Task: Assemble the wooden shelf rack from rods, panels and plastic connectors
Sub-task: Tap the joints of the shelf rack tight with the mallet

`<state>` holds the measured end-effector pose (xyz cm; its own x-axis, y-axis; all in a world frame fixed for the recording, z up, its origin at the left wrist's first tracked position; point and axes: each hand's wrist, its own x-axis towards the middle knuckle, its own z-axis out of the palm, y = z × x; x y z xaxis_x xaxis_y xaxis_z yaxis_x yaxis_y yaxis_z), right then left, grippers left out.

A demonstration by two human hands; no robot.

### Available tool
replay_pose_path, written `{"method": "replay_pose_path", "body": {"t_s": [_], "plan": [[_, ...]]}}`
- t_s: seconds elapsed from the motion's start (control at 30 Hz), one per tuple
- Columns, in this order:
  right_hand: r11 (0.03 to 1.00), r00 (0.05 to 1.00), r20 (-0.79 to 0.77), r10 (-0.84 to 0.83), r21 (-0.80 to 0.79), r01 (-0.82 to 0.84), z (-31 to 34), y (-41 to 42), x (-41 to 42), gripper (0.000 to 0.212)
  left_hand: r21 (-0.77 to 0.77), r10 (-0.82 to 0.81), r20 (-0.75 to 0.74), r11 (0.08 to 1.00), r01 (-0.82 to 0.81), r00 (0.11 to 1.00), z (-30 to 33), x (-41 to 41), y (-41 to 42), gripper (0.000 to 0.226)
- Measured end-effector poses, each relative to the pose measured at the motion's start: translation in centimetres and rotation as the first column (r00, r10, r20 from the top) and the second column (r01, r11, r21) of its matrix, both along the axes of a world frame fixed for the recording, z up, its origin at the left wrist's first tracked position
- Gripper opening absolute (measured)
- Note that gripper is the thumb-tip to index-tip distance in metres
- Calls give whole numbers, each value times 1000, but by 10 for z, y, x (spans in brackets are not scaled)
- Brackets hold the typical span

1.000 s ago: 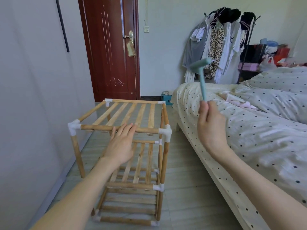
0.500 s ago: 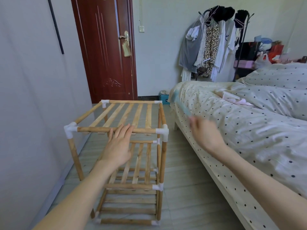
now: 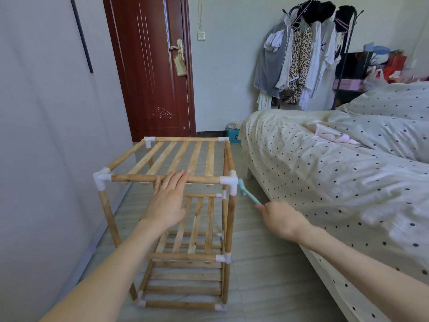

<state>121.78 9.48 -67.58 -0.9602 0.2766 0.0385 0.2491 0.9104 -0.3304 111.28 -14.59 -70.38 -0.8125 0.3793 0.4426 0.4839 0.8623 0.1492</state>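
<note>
The rack (image 3: pixel 171 212) stood upright on the floor (image 3: pixel 255 263) at about seven o'clock in the view, between the pale wall (image 3: pixel 46 135) at nine o'clock and the bed (image 3: pixel 336 182) at three. Its long axis ran vertically through the stacked tiers, and the slats of the top tier pointed away toward the door (image 3: pixel 151 66) at twelve.

The left hand (image 3: pixel 168 203) lay flat on the near top rod (image 3: pixel 162 178), fingers straight and close together, reaching over the rod onto the slats. I judged it was there to press down and steady the frame against a blow from the side.

At the right end of that rod sat the white corner connector (image 3: pixel 229 183). The head of a small teal mallet (image 3: pixel 246 191) touched or nearly touched its outer face, the handle slanting down toward four o'clock into the right hand (image 3: pixel 282 219). That hand's fingers were curled, clamped round the handle's end. Held so, the mallet seemed meant to drive the connector inward along the rod, seating the joint tightly. The rack looked nearly complete, all tiers in place.
</note>
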Motion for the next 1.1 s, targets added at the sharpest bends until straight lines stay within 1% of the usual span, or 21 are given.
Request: {"method": "replay_pose_path", "body": {"t_s": [0.07, 0.17, 0.2, 0.23, 0.3, 0.37, 0.4, 0.47, 0.57, 0.6, 0.63, 0.67, 0.7, 0.73, 0.77, 0.87, 0.9, 0.93, 1.0, 1.03, 1.1], "plan": [[997, 983, -184, -23, -74, 10, 11, 10, -1, 40, 2, 3, -1, 1000, -3, 1000, 0, 0, 1, 83], [954, 634, -741, -221, -300, -18, 34, 22, -3, 39, 5, 16, -8, 1000, -16, 1000, -2, 0, 3, 84], [928, 520, -813, -261, -359, -95, 37, 23, -1, 38, 9, 18, -3, 1000, -18, 1000, -1, 0, 4, 83], [910, 491, -828, -271, -387, -150, 33, 21, 2, 39, 6, 18, 5, 1000, -18, 1000, 0, 1, 4, 83], [892, 657, -733, -174, -401, -211, 10, 10, 5, 38, -8, 20, 10, 1000, -20, 1000, 0, 1, 3, 84], [933, 937, -347, 46, -319, -164, -16, 2, 4, 40, -8, 26, 18, 1000, -25, 1000, -1, 2, 3, 85], [954, 962, -255, 96, -253, -163, -17, 2, 3, 41, -8, 25, 21, 1000, -25, 999, -1, 2, 3, 85], [944, 875, -479, 69, -251, -212, 5, 6, -7, 45, -10, 29, 15, 1000, -29, 999, 0, 2, 4, 86], [836, 535, -840, -90, -356, -419, 36, 2, -4, 43, -5, 28, 19, 1000, -28, 999, 2, 3, 6, 85], [840, 586, -808, -62, -359, -407, 32, -2, -4, 41, -5, 29, 23, 1000, -29, 999, 2, 4, 6, 85], [905, 754, -657, 16, -310, -290, 19, -7, -4, 41, -13, 30, 30, 999, -30, 999, 3, 5, 6, 85], [966, 922, -381, 73, -202, -160, 2, -10, -1, 42, -27, 31, 37, 999, -30, 999, 4, 5, 5, 85], [990, 979, -192, 63, -115, -86, -6, -9, 1, 44, -35, 32, 41, 999, -31, 999, 3, 5, 4, 85], [989, 980, -190, 54, -124, -79, -5, -5, -3, 46, -32, 32, 40, 999, -31, 999, 2, 4, 4, 86], [972, 937, -347, 40, -205, -117, 5, 0, -8, 47, -25, 32, 38, 999, -31, 999, 2, 4, 5, 86], [824, 528, -828, -190, -427, -373, 30, 1, -10, 44, -23, 34, 37, 999, -33, 999, 2, 4, 6, 87], [797, 507, -839, -199, -440, -415, 26, -2, -7, 42, -26, 36, 36, 999, -35, 999, 2, 4, 6, 86], [807, 611, -773, -170, -465, -364, 14, -7, -6, 42, -33, 38, 40, 999, -37, 998, 3, 5, 6, 86], [943, 948, -314, -41, -325, -67, -13, -12, -3, 46, -40, 35, 50, 999, -33, 998, 2, 5, 4, 86], [962, 967, -250, -52, -274, -19, -14, -7, -8, 48, -38, 33, 49, 999, -31, 998, 1, 5, 4, 86], [927, 878, -472, -78, -359, -111, 10, 3, -20, 48, -24, 33, 38, 999, -32, 999, 1, 3, 4, 86]]}}
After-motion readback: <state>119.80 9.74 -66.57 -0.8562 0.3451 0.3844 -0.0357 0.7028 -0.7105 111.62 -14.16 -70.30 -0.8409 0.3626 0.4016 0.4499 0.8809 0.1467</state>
